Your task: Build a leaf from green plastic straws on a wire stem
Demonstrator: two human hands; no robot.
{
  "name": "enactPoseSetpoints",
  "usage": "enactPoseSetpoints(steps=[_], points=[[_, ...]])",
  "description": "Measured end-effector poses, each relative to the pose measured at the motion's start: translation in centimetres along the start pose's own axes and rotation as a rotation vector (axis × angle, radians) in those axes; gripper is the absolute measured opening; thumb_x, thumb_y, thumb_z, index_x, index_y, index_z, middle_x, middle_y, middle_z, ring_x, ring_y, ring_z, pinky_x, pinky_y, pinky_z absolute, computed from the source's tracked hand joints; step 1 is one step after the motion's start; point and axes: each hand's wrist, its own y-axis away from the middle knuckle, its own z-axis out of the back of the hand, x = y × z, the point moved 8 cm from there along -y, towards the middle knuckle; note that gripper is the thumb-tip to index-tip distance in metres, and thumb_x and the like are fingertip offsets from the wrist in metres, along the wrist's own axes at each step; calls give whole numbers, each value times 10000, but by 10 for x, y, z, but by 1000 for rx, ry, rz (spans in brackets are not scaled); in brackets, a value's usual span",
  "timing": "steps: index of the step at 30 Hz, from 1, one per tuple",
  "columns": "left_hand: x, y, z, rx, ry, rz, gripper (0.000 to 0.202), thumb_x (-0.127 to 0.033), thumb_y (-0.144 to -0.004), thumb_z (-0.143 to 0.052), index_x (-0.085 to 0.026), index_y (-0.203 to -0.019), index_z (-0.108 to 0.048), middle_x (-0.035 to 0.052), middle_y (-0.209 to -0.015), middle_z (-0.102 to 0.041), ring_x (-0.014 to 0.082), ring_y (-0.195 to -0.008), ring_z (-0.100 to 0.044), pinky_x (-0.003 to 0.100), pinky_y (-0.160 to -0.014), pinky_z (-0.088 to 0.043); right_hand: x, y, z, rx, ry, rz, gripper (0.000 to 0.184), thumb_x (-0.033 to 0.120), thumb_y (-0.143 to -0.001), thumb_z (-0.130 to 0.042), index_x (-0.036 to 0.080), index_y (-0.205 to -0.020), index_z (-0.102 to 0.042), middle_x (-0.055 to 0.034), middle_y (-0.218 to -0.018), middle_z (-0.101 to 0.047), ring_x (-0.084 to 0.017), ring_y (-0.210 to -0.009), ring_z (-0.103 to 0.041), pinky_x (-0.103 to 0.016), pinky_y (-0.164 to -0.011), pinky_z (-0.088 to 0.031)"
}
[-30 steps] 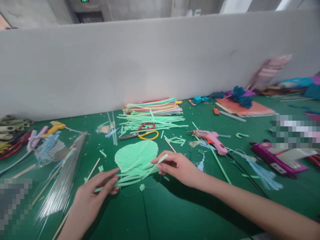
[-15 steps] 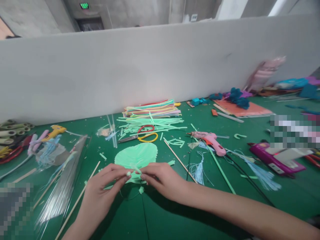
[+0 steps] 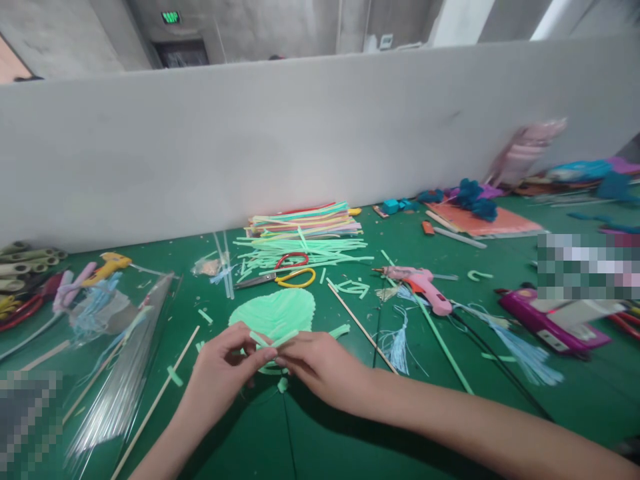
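My left hand (image 3: 226, 368) pinches a short mint-green pipe cleaner (image 3: 259, 339), whose end sticks up past the fingertips. Close against it, my right hand (image 3: 327, 365) is closed with its fingertips on a green pipe cleaner piece (image 3: 287, 338); the exact contact is hidden by the fingers. Just beyond both hands lies a flat mint-green leaf shape (image 3: 274, 310) with a serrated edge, its near part covered by the hands. A small green fuzzy tuft (image 3: 283, 385) shows beneath the fingertips.
Scissors (image 3: 295, 277) with red and yellow handles lie behind the leaf, before piled pipe cleaners (image 3: 305, 248). To the right are a pink glue gun (image 3: 417, 283), a blue tassel (image 3: 399, 343) and a purple device (image 3: 543, 320). A wooden stick (image 3: 155, 403) lies left. A grey partition (image 3: 280, 140) stands behind.
My left hand has shifted slightly right and turned, closing in on my right hand. The held pipe cleaner now slants up across the left fingertips.
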Motion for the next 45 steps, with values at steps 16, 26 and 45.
enactPoseSetpoints(steps=[16, 26, 45], points=[[-17, 3, -5, 52, -84, -186, 146, -327, -814, -677, -219, -725, -638, 11, -817, -648, 180, -814, -621, 293, -742, -480, -1, -3, 38, -182, -306, -218, 200, 377, -909, -602, 198, -997, -623, -40, -984, -661, -139, -782, -641, -234, -650, -518], [0, 4, -9, 110, -68, -123, 109, -324, -829, -676, -226, -793, -644, -7, -819, -692, 178, -827, -647, 291, -781, -486, 29, -7, 24, -24, 392, 300, 223, 239, -1006, -439, 159, -969, -644, -72, -870, -710, -163, -780, -612, -281, -718, -471], [13, 15, -14, 219, -186, -161, 233, -311, -914, -567, -234, -735, -439, 0, -971, -720, 173, -938, -664, 268, -802, -469, -14, 14, 29, 307, 615, 117, 191, 180, -961, -490, 198, -1048, -660, -29, -862, -636, -146, -741, -588, -265, -602, -351]])
